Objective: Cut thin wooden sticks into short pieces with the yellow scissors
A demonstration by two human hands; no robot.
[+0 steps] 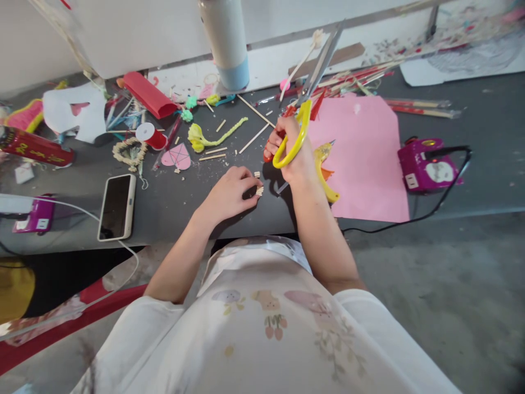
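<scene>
My right hand [292,152] is closed round the yellow handles of a pair of scissors [305,96], whose long blades point up and away. My left hand [229,192] rests on the dark table [172,202] with its fingertips pinched on small pale stick pieces [259,190]. Just under my right hand lies a yellow glue gun [326,169], at the edge of a pink paper sheet [361,153].
A phone [117,206] lies face up at the left with a white cable. A purple box [429,164] with a black cord sits at the right. Thin wooden sticks, a pink heart [177,157], a red spool [150,134], a white-and-blue bottle [227,44] and craft scraps crowd the back.
</scene>
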